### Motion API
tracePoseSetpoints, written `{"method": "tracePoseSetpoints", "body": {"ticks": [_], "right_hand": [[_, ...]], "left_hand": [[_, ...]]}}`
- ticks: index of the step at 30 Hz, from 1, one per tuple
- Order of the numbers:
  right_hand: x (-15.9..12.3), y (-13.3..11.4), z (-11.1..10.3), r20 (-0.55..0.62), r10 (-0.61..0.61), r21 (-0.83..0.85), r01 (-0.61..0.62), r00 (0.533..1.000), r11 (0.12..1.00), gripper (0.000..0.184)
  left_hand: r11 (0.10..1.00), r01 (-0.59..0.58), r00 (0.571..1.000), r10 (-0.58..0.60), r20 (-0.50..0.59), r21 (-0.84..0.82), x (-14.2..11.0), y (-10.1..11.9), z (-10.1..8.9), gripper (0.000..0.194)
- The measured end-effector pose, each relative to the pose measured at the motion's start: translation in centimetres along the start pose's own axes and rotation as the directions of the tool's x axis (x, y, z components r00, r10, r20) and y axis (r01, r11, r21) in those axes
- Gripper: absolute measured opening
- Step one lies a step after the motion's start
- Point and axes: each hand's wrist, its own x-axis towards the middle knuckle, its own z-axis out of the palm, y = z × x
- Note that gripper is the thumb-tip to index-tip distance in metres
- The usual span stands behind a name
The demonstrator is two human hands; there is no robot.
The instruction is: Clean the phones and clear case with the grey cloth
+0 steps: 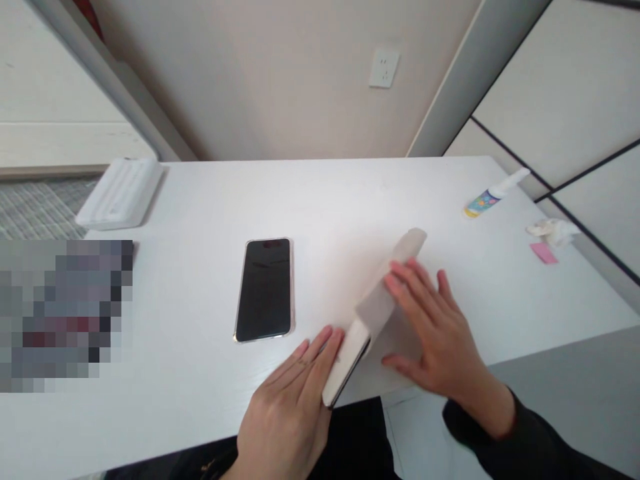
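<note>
Left hand [285, 417] clamped on a slim white-edged phone [344, 363]; right hand [437, 330] clamped on a pale grey cloth [383, 303] lying against it.

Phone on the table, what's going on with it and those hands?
A person is handling a pale folding case with both hands. The left hand lies flat against its lower end, and the right hand rests on its raised flap. A black phone lies screen up on the white table, with no hand touching it. Farther off are a small spray bottle and a crumpled tissue.
</note>
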Motion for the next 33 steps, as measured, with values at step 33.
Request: {"method": "tracePoseSetpoints", "body": {"ticks": [33], "right_hand": [[0.0,-1.0,0.2,-0.057,-0.244,-0.038,0.242,0.968,0.97,0.068]], "left_hand": [[0.99,-0.113,0.994,0.113,-0.004,0.079,0.0,-0.7,0.1,0.046]]}}
